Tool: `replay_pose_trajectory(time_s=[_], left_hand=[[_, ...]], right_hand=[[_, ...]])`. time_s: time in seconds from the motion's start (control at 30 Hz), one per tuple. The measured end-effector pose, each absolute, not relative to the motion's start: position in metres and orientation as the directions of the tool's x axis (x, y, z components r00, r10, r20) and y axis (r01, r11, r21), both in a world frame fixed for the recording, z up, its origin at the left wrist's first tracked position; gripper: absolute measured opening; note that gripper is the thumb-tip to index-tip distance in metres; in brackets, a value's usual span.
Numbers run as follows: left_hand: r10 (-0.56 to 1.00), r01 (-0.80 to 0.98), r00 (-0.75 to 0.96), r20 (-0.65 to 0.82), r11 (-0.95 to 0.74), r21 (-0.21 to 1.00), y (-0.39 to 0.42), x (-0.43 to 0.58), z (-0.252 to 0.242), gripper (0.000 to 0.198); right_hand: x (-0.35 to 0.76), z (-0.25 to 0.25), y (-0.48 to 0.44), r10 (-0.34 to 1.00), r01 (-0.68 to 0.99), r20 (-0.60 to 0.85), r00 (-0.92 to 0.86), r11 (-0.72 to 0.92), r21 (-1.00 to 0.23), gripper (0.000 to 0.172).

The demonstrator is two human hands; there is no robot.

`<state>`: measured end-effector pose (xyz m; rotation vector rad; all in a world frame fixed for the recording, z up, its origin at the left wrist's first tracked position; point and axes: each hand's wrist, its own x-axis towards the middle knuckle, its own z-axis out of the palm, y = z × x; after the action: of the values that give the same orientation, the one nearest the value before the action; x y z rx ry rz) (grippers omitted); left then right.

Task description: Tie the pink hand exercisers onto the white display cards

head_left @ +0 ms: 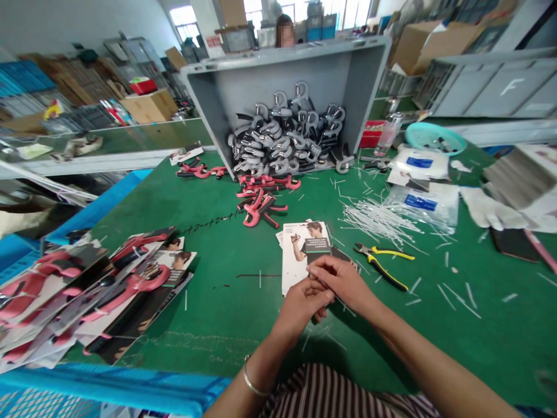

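My left hand (303, 301) and my right hand (344, 280) meet over the lower edge of a small stack of printed cards (294, 268). Fingers of both are closed in a pinch, tip to tip. Whatever lies between them is too small or hidden to make out. To the right of the cards are cutting pliers (389, 266) with yellow and black handles, jaws toward the cards. Beyond them spreads a loose pile of white cable ties (378, 222). Several pink and black hand grip strengtheners (260, 209) lie behind the cards.
A grey crate (287, 58) tipped on its side holds many grey hand grips (278, 139). Carded pink grips (130, 290) are heaped at left, above a blue basket (108, 389). At right are plastic bags (424, 203), a turquoise plate (435, 136) and a card stack (522, 180). A person (285, 32) is behind the crate.
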<state>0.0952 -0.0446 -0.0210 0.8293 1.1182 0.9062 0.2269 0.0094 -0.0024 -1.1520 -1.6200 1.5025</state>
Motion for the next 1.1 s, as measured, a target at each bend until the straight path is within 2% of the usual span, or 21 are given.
replay_pose_trajectory(time_s=[0.1,0.17,0.27,0.37,0.53,0.63,0.73,0.97,1.1], left_hand=[[0.925,-0.241,0.14,-0.353,0.378,0.894,-0.047,0.095,-0.019,0.022],[0.941,-0.364,0.076,-0.331,0.335,0.869,-0.048,0.092,-0.018,0.02],[0.941,-0.605,-0.056,-0.335,0.235,0.761,-0.046,0.084,-0.014,0.017],[0.922,-0.701,-0.158,-0.354,0.148,0.697,-0.044,0.079,-0.012,0.016],[0.934,-0.689,-0.167,-0.316,0.119,0.715,-0.048,0.089,-0.014,0.015],[0.937,-0.676,-0.173,-0.303,0.111,0.729,-0.053,0.096,-0.015,0.015],[0.93,-0.665,-0.195,-0.311,0.107,0.739,-0.056,0.097,-0.015,0.016],[0.92,-0.641,-0.219,-0.325,0.115,0.759,-0.057,0.098,-0.009,0.024],[0.933,-0.578,-0.199,-0.301,0.136,0.804,-0.059,0.103,-0.014,0.02]], right_hand=[[0.227,-0.001,0.01,0.89,0.195,-0.116,-0.44,-0.031,-0.98,0.023],[0.23,-0.005,0.012,0.896,0.164,-0.124,-0.426,-0.058,-0.985,0.025],[0.234,-0.017,0.009,0.941,0.052,-0.153,-0.302,-0.144,-0.988,0.03],[0.231,-0.028,-0.005,0.943,-0.075,-0.204,-0.263,-0.231,-0.97,0.029],[0.207,-0.025,-0.03,0.945,-0.346,-0.2,-0.26,-0.285,-0.894,0.019],[0.197,-0.021,-0.032,0.948,-0.446,-0.213,-0.238,-0.302,-0.843,0.017],[0.195,-0.023,-0.03,0.948,-0.456,-0.221,-0.231,-0.306,-0.836,0.02],[0.194,-0.025,-0.035,0.958,-0.345,-0.164,-0.236,-0.241,-0.907,0.021],[0.197,-0.023,-0.032,0.967,-0.335,-0.175,-0.184,-0.229,-0.914,0.023]])
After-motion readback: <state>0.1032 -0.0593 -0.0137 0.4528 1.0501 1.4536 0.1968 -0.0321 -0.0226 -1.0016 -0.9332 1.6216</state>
